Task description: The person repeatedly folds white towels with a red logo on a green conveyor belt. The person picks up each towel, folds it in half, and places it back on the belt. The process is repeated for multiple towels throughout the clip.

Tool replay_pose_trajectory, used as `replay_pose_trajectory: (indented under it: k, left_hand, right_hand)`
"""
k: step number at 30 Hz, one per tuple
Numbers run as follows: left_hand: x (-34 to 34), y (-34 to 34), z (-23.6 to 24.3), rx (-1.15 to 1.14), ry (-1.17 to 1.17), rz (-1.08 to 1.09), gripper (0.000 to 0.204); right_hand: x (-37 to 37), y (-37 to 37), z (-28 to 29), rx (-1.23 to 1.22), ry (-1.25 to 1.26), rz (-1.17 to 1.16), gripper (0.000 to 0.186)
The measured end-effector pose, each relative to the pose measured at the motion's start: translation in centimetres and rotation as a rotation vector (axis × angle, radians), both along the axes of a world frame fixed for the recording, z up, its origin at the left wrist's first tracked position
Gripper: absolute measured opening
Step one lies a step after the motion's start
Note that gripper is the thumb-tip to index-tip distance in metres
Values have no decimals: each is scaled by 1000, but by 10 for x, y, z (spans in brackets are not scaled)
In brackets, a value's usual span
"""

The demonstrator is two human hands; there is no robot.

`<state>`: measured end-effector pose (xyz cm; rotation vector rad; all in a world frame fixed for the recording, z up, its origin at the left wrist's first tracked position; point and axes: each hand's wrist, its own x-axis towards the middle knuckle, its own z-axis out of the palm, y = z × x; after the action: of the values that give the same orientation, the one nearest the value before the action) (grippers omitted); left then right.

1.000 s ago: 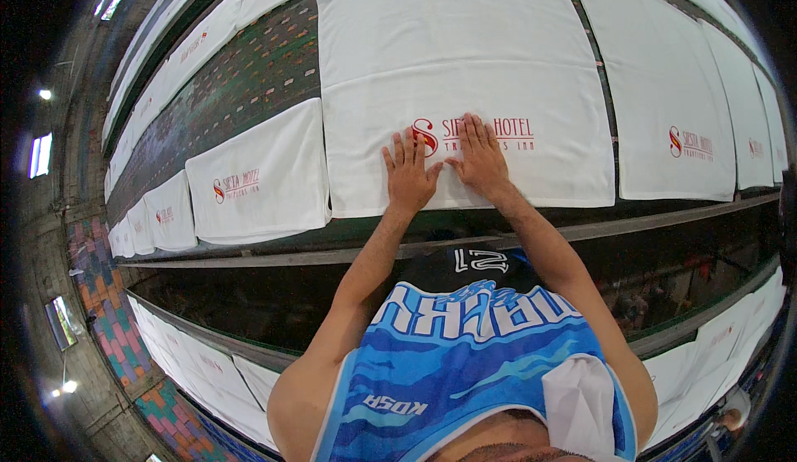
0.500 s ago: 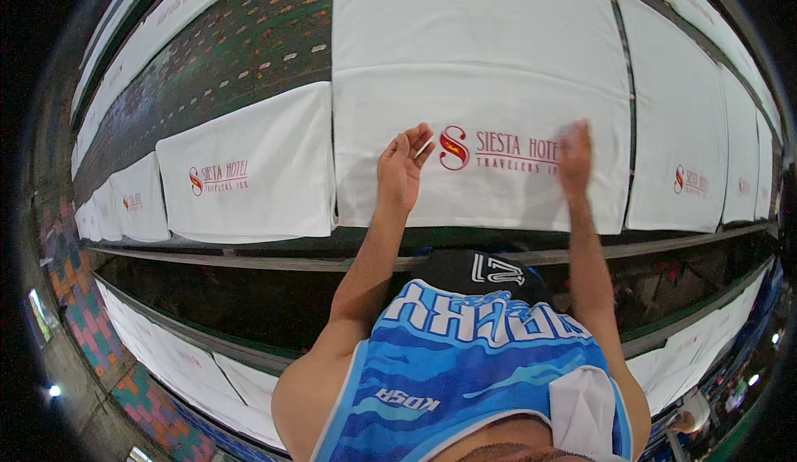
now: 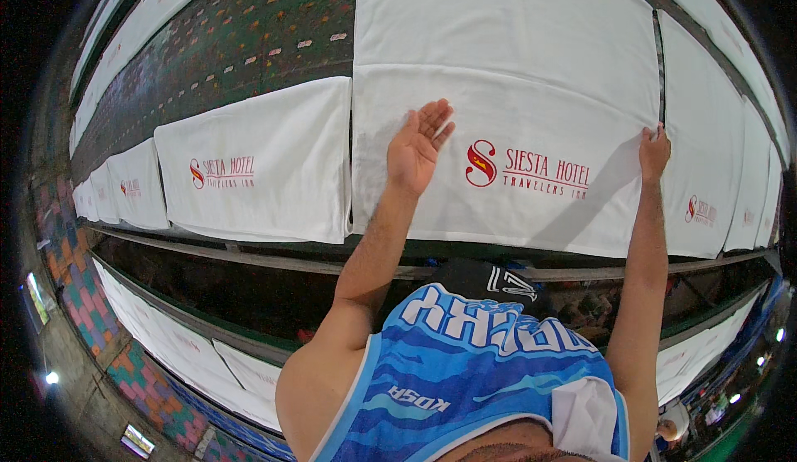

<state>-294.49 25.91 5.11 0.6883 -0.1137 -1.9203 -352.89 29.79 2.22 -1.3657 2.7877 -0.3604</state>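
Straight ahead of me a white towel [image 3: 515,105] with a red emblem and lettering lies flat, a fold line running across its middle. Above its left part is my left hand [image 3: 418,148], fingers stretched out and palm partly turned up, holding nothing. At the towel's right border my right hand [image 3: 654,151] has its fingers curled in and pinches the edge, beside the narrow dark gap to the neighbouring towel [image 3: 701,130]. My right forearm casts a shadow across the cloth.
A folded white towel [image 3: 257,134] with the same print lies to the left, with more beyond it. Behind it stretches a dark green surface [image 3: 249,39] with small coloured marks. A rail [image 3: 249,256] runs along the near edge. Other white towels [image 3: 166,329] lie behind me.
My right hand has moved right, from over the lettering to the towel's right edge, and its fingers have closed there. The left hand stays open near the emblem. The view has shifted slightly.
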Motion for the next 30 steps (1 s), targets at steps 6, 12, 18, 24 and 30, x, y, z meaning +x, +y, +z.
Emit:
replay_pose_trajectory:
  k: [6, 12, 18, 24, 30]
  left_hand:
    - [64, -78, -13, -784, -1997, 147, 26]
    - [52, -137, 11, -412, -2254, -434, 39]
    - [87, -161, -9, -359, -2138, -470, 42]
    - [116, -118, 18, -542, -1561, 135, 35]
    - [162, -20, 92, -567, -1040, 244, 32]
  right_hand:
    - [-65, -6, -22, -27, -291, -214, 59]
    - [-80, 14, -22, -341, -698, -277, 48]
    - [-26, -6, 24, -656, -1053, -33, 50]
    - [-3, 23, 88, -814, -1084, -16, 32]
    - [-30, 123, 123, -1107, -1029, 45, 32]
